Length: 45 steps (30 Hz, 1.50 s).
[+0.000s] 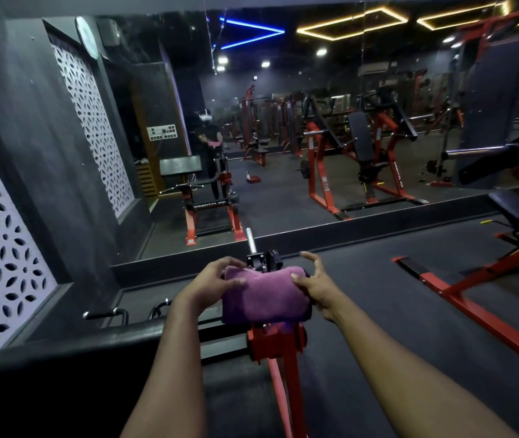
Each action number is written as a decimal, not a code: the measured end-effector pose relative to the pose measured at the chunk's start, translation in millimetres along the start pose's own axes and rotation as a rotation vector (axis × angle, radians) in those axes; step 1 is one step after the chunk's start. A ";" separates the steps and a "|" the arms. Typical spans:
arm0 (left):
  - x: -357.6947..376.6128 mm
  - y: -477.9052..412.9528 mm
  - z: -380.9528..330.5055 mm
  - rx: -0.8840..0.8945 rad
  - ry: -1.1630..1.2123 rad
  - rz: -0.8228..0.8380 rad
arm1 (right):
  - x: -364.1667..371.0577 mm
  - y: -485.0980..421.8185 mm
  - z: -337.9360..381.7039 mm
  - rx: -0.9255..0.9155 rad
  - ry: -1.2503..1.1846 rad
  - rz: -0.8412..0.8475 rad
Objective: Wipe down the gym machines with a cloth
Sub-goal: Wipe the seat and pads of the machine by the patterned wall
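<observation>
Head view: purple cloth (264,292) lies draped over the top of the red machine (278,346). Left hand (212,279) grips its left end; right hand (313,286) touches the other end by the thumb, fingers spread loose. Best to clasp both ends firmly, then twist the cloth around.

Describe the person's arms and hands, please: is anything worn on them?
Both forearms are bare as far as the picture shows; no sleeve comes into view. The left hand and the right hand wear no glove, and I see no watch, bracelet or ring on either.
</observation>
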<state>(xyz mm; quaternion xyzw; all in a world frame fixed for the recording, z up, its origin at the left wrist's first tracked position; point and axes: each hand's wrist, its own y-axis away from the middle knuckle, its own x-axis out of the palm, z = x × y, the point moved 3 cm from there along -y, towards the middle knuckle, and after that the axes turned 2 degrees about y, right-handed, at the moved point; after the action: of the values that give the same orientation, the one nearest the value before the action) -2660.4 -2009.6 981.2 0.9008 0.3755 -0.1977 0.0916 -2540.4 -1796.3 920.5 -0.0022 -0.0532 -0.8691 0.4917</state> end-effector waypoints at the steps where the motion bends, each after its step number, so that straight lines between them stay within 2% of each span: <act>1: 0.9 -1.9 1.2 -0.014 -0.035 0.022 | -2.8 0.0 2.8 -0.009 0.069 0.056; 4: 1.4 -7.6 5.7 -0.052 -0.252 0.016 | -7.9 -2.0 6.7 -0.003 0.242 0.199; 7: 2.7 -13.4 9.9 -0.010 -0.425 -0.121 | -8.4 -5.7 12.4 -0.028 0.417 0.159; 11: 11.1 -21.1 15.0 0.043 -0.510 -0.237 | -10.4 -22.5 7.3 -0.054 0.693 -0.009; 14: 13.6 -32.4 18.0 0.083 -0.534 -0.213 | -16.9 -36.7 3.7 0.031 0.883 -0.071; 16: 18.0 -38.4 13.5 0.148 -0.500 -0.151 | -22.6 -31.3 12.5 0.093 0.978 0.033; 20: 33.3 -61.3 3.4 0.224 -0.347 -0.079 | -38.0 -27.2 20.8 0.080 0.794 0.271; 26: 80.1 -135.0 -33.5 0.357 -0.272 0.146 | -62.1 -42.3 4.5 0.079 0.437 0.318; 30: 111.2 -198.6 -27.7 0.232 -0.231 0.197 | -112.3 -74.6 -7.1 0.061 0.335 0.228; 32: 136.0 -230.7 -22.3 0.112 -0.219 0.324 | -146.8 -100.4 -10.2 0.075 0.302 0.218; 34: 169.3 -266.9 -28.0 0.079 -0.190 0.407 | -186.2 -135.5 -12.8 0.092 0.274 0.223; 40: 247.9 -392.0 -78.1 0.233 -0.119 0.206 | -289.7 -243.0 -17.5 0.171 0.141 0.305; 42: 263.6 -425.7 -94.1 0.256 -0.099 0.133 | -316.6 -278.5 -15.3 0.172 0.130 0.267; 45: 281.6 -475.6 -109.3 0.251 -0.052 -0.095 | -349.5 -332.4 -0.1 0.096 0.156 0.147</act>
<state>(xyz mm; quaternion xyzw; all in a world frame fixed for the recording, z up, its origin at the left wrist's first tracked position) -2787.9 -1461.5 952.6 0.8810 0.3876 -0.2705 -0.0214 -2644.1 -1328.0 870.8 0.0851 -0.0558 -0.8247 0.5564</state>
